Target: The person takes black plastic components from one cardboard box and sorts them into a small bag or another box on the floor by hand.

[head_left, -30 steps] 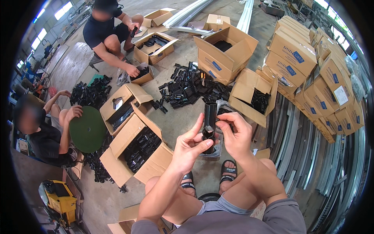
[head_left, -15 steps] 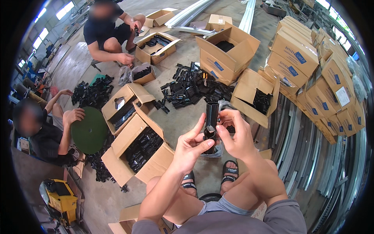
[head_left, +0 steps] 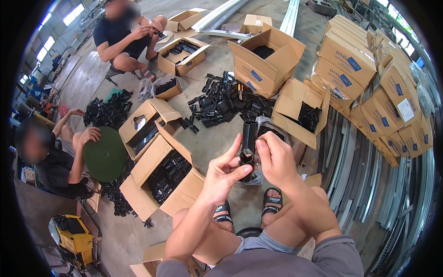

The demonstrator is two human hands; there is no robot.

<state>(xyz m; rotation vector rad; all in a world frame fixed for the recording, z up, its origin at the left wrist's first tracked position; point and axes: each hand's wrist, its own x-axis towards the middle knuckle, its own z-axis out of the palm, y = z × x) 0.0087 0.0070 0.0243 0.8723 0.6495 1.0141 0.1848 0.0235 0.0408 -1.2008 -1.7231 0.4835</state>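
Note:
I hold a black plastic tube-shaped part [head_left: 249,135] upright above my knees. My left hand [head_left: 224,173] pinches its lower end between thumb and fingers, index finger stretched up along its side. My right hand [head_left: 272,159] grips the same lower end from the right, fingertips pressing a small pale piece against it. A clear plastic bag [head_left: 253,177] with more black parts lies on the floor just under my hands.
An open cardboard box [head_left: 182,191] of black parts stands left of my knees, more boxes [head_left: 295,99] beyond. A heap of loose black parts [head_left: 226,104] covers the concrete ahead. Stacked cartons [head_left: 369,87] and metal rails [head_left: 369,175] fill the right. Two people sit at left and far left.
My hands and the part stay almost still; my right fingers shift slightly on its lower end. The person at the far back has lifted both hands from the floor bag up together.

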